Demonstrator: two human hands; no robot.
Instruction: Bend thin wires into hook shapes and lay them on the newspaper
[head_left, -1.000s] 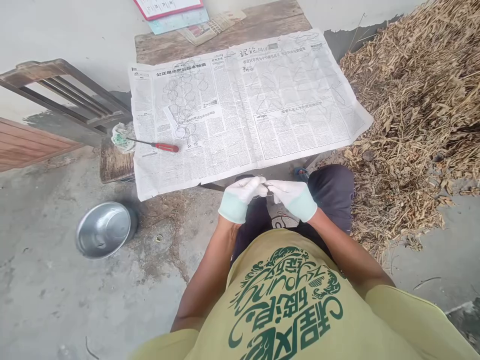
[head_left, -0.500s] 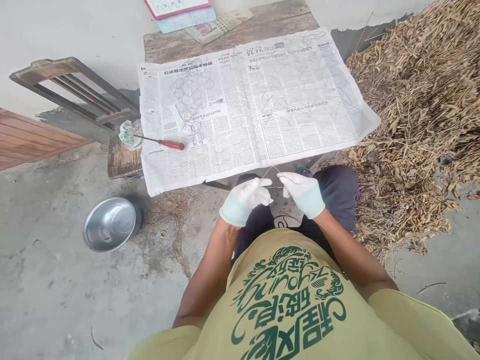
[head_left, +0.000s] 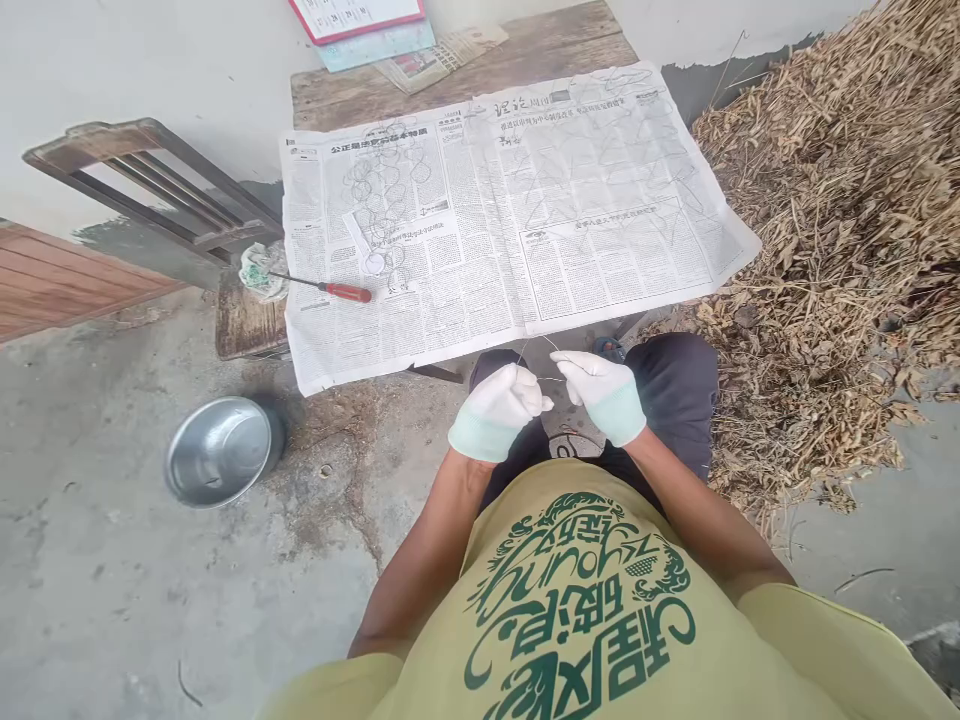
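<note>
Both my hands wear white gloves and meet over my lap, just below the front edge of the newspaper (head_left: 510,210). My left hand (head_left: 495,410) is closed in a pinch on a thin wire (head_left: 536,345) that loops up between the hands. My right hand (head_left: 600,390) is closed on the other end of the same wire. Several bent wire shapes lie spread over the newspaper, which covers a low wooden table (head_left: 525,50).
A red-handled screwdriver (head_left: 330,289) lies at the newspaper's left edge beside a crumpled cloth (head_left: 261,270). A metal bowl (head_left: 219,451) sits on the concrete floor to the left. Dry straw (head_left: 840,220) is piled on the right. A wooden frame (head_left: 150,180) leans at the left wall.
My hands have drawn slightly apart and down toward my lap, with the wire loop now showing between them. The view has shifted a little.
</note>
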